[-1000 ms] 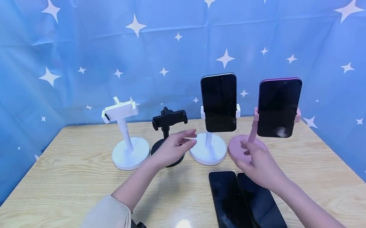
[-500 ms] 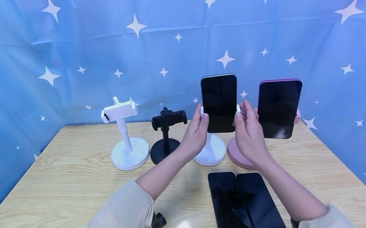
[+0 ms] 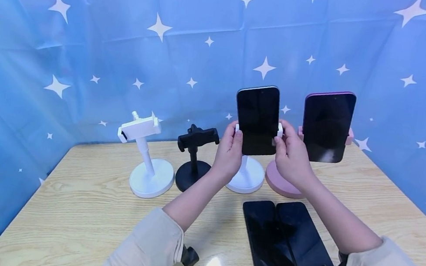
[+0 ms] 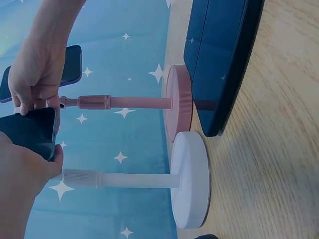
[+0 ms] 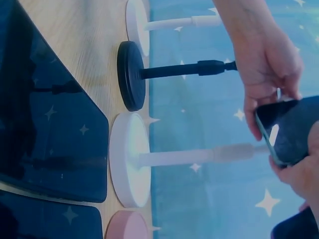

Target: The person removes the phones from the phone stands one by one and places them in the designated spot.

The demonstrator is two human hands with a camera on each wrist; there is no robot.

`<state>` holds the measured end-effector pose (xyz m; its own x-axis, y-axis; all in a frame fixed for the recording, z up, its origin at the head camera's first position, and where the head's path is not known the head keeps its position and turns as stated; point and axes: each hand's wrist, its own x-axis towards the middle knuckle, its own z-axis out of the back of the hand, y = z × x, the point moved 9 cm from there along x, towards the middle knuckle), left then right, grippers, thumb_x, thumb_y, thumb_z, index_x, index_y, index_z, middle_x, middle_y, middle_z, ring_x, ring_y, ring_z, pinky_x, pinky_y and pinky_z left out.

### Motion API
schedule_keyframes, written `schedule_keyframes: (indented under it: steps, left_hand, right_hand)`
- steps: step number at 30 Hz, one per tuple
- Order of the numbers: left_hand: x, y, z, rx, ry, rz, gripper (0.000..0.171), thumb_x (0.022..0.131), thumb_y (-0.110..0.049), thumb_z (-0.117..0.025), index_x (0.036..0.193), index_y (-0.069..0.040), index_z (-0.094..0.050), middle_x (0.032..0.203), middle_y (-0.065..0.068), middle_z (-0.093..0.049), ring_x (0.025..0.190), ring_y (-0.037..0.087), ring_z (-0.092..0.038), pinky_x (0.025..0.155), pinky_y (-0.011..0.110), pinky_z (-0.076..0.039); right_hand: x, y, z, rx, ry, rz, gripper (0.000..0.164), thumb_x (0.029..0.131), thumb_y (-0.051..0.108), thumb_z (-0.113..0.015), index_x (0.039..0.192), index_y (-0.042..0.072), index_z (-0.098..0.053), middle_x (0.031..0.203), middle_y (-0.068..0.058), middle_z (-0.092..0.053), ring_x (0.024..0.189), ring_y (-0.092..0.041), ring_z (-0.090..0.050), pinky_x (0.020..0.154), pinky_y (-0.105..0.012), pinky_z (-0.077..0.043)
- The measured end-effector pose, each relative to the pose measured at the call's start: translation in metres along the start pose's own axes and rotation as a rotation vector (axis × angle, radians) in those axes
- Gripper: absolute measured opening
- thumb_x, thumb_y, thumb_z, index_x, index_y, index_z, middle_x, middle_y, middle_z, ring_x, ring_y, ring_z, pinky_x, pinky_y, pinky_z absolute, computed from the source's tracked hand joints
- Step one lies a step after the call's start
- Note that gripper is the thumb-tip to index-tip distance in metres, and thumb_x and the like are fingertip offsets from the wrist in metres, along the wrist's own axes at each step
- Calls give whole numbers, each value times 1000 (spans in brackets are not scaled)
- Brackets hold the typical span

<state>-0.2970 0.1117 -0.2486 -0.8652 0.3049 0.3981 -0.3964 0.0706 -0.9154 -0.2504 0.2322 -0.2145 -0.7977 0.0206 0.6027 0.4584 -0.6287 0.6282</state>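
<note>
A black-screened smartphone (image 3: 257,116) stands upright in the clamp of a white phone stand (image 3: 248,180). My left hand (image 3: 228,154) holds its left edge by the white clamp arm, thumb in front and fingers behind. On the opposite edge, my right hand (image 3: 293,159) pinches at the other clamp arm (image 3: 280,129) in the same way. In the left wrist view both hands close around the lower part of the phone (image 4: 31,130), above the white post (image 4: 137,180). The right wrist view shows the phone (image 5: 291,130) between them too, its lower edge facing the camera.
A second smartphone (image 3: 327,126) sits in a pink stand (image 3: 282,182) to the right. Left of the hands stand a black phone stand (image 3: 198,138) and another white one (image 3: 140,130), both holding nothing. Two black phones (image 3: 269,244) lie side by side on the wooden table (image 3: 80,223).
Both hands have risen from low over the table, the left from near the black stand and the right from near the pink base, to grip the phone's two sides. The phone barely moves.
</note>
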Motion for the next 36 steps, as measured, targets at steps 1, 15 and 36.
schedule_keyframes:
  steps: [1,15,36]
  left_hand:
    - [0,0,0,0,0,2,37,99,-15,-28,135,-5,-32,136,7,-38,125,15,-34,102,33,-30]
    - [-9,0,-2,-14,37,-34,34,99,-16,-29,131,-6,-35,125,9,-44,110,16,-42,94,29,-37]
    - [-32,-32,1,15,42,-263,32,96,-14,-36,125,-3,-42,94,14,-46,59,13,-36,56,21,-36]
  right_hand:
    - [0,0,0,-2,1,7,33,88,-11,-36,121,-10,-40,82,-23,-53,76,-30,-48,96,-42,-25]
    - [-10,8,8,-67,-40,101,29,85,-14,-42,113,-8,-46,65,-9,-44,58,-12,-39,76,-14,-31]
    - [-21,29,19,0,-74,221,38,82,-19,-43,120,-12,-44,80,-14,-52,65,-5,-42,58,-13,-34]
